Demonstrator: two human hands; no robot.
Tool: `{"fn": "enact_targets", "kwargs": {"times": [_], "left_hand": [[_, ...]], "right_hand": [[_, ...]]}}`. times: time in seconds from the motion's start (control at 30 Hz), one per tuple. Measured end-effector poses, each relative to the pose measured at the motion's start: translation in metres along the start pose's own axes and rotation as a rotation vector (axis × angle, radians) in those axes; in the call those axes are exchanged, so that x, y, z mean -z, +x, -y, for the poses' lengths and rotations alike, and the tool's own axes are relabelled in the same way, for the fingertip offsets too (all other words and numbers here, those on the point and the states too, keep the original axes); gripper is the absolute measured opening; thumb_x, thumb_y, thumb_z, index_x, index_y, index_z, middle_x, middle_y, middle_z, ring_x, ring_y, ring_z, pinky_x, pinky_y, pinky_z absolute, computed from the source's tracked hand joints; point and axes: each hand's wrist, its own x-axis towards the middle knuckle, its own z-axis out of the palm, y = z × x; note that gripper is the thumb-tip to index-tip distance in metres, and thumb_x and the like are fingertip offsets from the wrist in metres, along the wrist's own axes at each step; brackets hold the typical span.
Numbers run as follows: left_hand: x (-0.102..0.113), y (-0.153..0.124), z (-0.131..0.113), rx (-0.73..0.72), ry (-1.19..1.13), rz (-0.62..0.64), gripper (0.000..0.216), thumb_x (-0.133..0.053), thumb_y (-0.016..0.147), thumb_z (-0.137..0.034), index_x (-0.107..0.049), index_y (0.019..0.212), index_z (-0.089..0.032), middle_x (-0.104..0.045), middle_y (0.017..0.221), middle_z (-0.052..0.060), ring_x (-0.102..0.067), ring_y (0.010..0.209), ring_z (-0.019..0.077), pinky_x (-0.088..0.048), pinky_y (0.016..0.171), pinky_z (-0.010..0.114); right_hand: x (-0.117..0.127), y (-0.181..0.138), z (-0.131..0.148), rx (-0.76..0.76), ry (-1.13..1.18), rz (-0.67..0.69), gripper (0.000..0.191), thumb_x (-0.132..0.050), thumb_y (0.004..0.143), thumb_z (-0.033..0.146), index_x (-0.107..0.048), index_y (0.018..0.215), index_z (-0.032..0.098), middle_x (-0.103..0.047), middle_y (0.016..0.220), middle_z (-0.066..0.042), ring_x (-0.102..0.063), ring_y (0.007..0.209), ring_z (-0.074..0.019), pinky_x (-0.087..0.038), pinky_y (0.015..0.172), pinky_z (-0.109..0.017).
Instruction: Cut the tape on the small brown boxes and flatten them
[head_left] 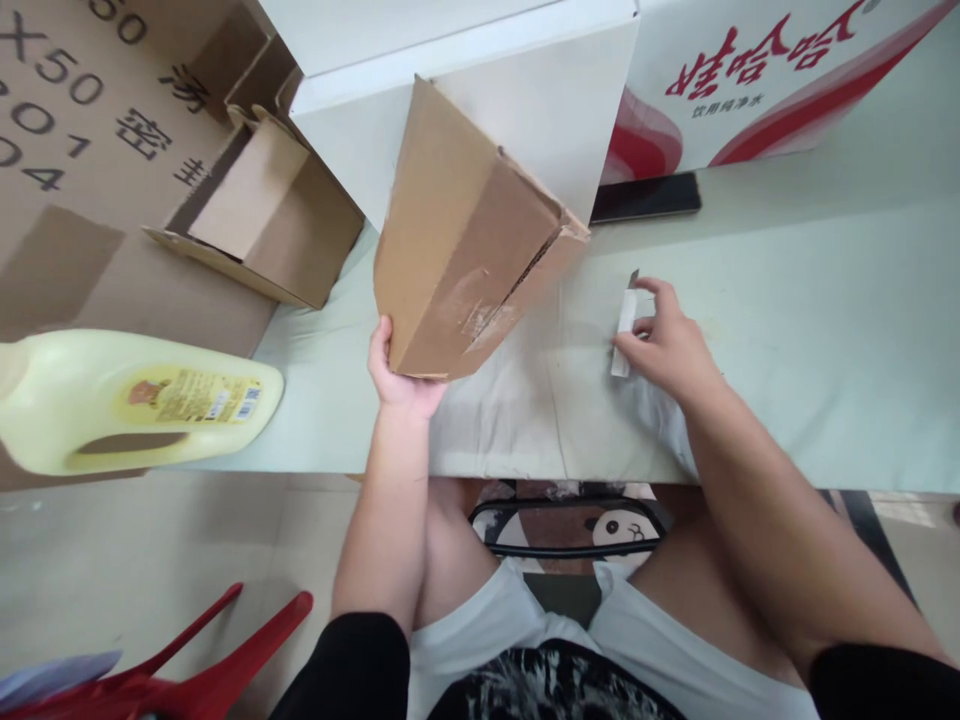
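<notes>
A brown cardboard box (465,250) is tilted up over the table, with a seam and a torn tape patch on the side facing me. My left hand (405,385) grips its lower left corner, thumb on the near face and the other fingers mostly hidden underneath. To the right, my right hand (666,338) pinches a white utility knife (623,333) between thumb and fingers. The knife's blade (634,279) sticks out at the far end, apart from the box.
A black phone (649,198) lies before a red-and-white carton (735,90). White boxes (345,130) stand behind the cardboard. On the left are a small open carton (300,220), a large printed carton (67,240) and a pale yellow jug (52,400). The pale tablecloth (825,330) ends near my knees.
</notes>
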Motion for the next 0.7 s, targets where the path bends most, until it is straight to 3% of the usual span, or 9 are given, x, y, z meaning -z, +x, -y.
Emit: {"fn": "enact_targets", "kwargs": {"times": [0.13,0.23,0.33,0.4,0.53,0.7], "left_hand": [[-0.003,-0.004,0.012,0.013,-0.052,-0.009,0.046,-0.07,0.077,-0.061,-0.072,0.107,-0.026,-0.077,0.109,0.007,-0.072,0.106,0.0311,-0.06,0.08,0.042],[-0.007,-0.005,0.022,0.034,-0.074,-0.004,0.045,-0.07,0.074,-0.06,-0.072,0.102,-0.026,-0.077,0.104,0.006,-0.072,0.103,0.03,-0.058,0.076,0.038],[-0.011,-0.005,0.029,0.033,-0.061,-0.002,0.045,-0.07,0.072,-0.06,-0.072,0.1,-0.025,-0.077,0.102,0.006,-0.071,0.105,0.0307,-0.058,0.078,0.038],[-0.011,-0.005,0.032,0.029,-0.036,-0.01,0.046,-0.072,0.069,-0.058,-0.072,0.101,-0.025,-0.077,0.1,0.006,-0.071,0.104,0.0309,-0.057,0.08,0.039],[-0.01,-0.006,0.035,0.057,-0.023,-0.011,0.052,-0.08,0.062,-0.051,-0.072,0.106,-0.025,-0.077,0.103,0.006,-0.07,0.1,0.0305,-0.058,0.078,0.039],[-0.009,-0.006,0.036,0.051,-0.011,-0.01,0.058,-0.084,0.06,-0.052,-0.072,0.109,-0.025,-0.076,0.107,0.007,-0.069,0.104,0.0316,-0.059,0.082,0.043]], "right_hand": [[0.003,-0.009,0.008,0.195,0.546,-0.032,0.08,-0.058,0.081,0.031,-0.025,0.153,0.027,-0.073,0.092,-0.003,-0.062,0.061,-0.0192,-0.049,0.056,-0.035],[-0.002,-0.023,0.021,0.358,0.716,-0.03,0.054,-0.057,0.087,0.038,-0.041,0.138,0.028,-0.063,0.072,0.003,-0.055,0.052,-0.0162,-0.044,0.05,-0.032],[-0.012,-0.035,0.033,0.46,0.749,0.021,0.026,-0.055,0.096,0.043,-0.053,0.116,0.026,-0.053,0.059,0.007,-0.051,0.047,-0.0128,-0.041,0.047,-0.028],[-0.018,-0.04,0.037,0.483,0.732,0.083,0.019,-0.054,0.099,0.041,-0.055,0.109,0.024,-0.057,0.062,0.006,-0.054,0.047,-0.0107,-0.042,0.046,-0.026],[-0.021,-0.041,0.04,0.456,0.694,0.159,0.015,-0.054,0.099,0.036,-0.055,0.104,0.022,-0.067,0.076,0.003,-0.06,0.05,-0.0083,-0.046,0.049,-0.024],[-0.018,-0.036,0.04,0.408,0.604,0.17,0.02,-0.053,0.097,0.037,-0.057,0.107,0.021,-0.065,0.071,0.004,-0.055,0.046,-0.0077,-0.042,0.05,-0.026]]}}
